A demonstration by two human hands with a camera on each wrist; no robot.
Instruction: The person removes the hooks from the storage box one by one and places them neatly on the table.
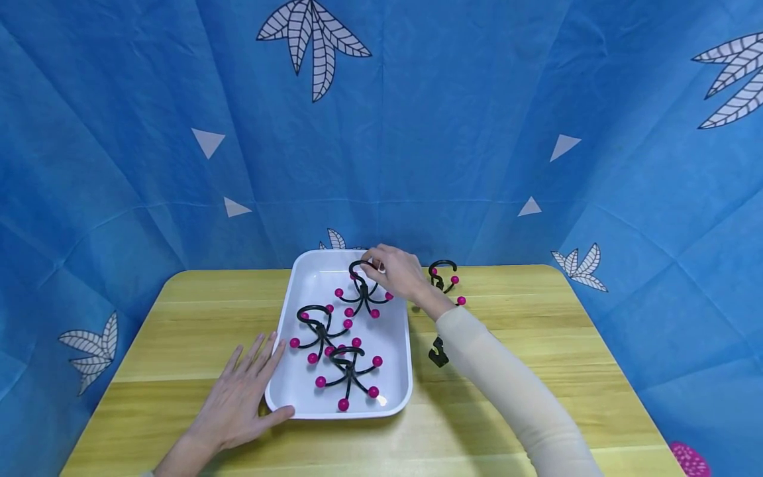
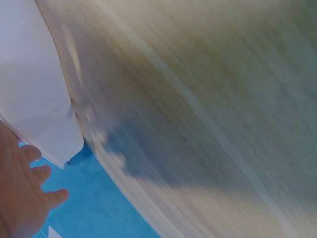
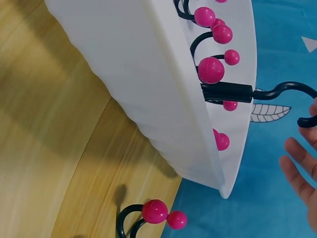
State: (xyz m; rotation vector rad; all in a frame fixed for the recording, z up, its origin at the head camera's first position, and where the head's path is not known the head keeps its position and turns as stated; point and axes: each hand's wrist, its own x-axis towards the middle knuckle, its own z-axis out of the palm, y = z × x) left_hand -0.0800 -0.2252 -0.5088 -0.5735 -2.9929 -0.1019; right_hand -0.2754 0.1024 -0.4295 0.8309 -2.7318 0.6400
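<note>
Right wrist alone: hook tip [image 3: 307, 122], seemingly pinched

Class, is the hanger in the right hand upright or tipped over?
Upright: the hanger has its curved hook on top, held by the right hand, and pink balls below.

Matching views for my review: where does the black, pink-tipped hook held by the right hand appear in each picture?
Head: the black, pink-tipped hook is near centre, slightly low, its top at the right hand.
Left wrist: cannot be made out.
Right wrist: the hook, upper right, its curved end reaching the right edge.
Shared landmark: the white tray, in all three.
</note>
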